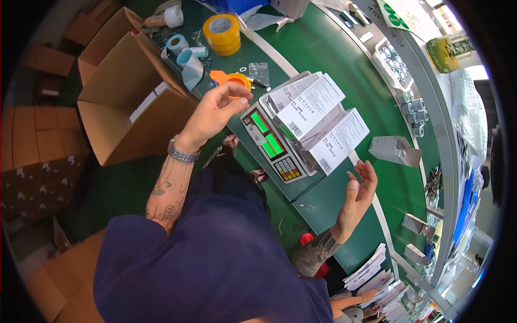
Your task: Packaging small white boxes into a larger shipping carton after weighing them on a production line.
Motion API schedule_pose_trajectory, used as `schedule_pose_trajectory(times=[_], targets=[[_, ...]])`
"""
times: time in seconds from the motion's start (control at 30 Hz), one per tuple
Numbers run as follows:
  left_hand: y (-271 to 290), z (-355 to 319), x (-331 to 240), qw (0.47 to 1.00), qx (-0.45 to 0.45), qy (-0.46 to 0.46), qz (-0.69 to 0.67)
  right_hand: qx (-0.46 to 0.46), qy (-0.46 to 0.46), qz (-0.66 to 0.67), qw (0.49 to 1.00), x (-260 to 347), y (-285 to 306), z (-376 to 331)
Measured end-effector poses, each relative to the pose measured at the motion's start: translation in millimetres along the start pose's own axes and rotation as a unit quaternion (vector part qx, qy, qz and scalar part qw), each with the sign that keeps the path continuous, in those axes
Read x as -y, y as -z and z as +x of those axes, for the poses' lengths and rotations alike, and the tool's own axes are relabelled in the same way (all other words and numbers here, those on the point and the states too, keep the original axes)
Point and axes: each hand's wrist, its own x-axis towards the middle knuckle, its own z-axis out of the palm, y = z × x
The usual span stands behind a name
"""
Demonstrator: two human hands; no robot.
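Note:
My left hand hovers over the green bench near an orange tape dispenser, fingers curled and apart, holding nothing that I can see. My right hand is raised open, palm toward the scale, fingers spread and empty. Between the hands stands a weighing scale with green lit displays and a keypad. On its pan lies a stack of white printed cartons.
An open cardboard box stands at the left beside stacked brown cartons. Yellow tape rolls and blue rolls lie at the back. A grey small box, metal cans and paper stacks sit to the right.

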Motion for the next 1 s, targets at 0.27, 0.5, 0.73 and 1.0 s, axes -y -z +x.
schedule_pose_trajectory(times=[0.27,0.5,0.73,1.0], targets=[[-41.2,57.0,15.1,0.986,0.079,-0.011,0.150,0.001,-0.090,-0.125,0.988,-18.1,-65.6,3.3],[-40.2,60.8,30.7,0.971,0.059,-0.131,0.190,-0.190,0.008,-0.143,0.971,-0.5,-163.4,2.3],[190.4,19.9,-46.4,0.962,-0.113,-0.237,-0.074,0.026,0.180,0.085,0.980,80.3,-337.7,0.2],[422.6,-40.1,-10.2,0.931,-0.357,-0.044,0.060,0.429,-0.175,-0.018,0.886,87.7,-603.0,12.6]])
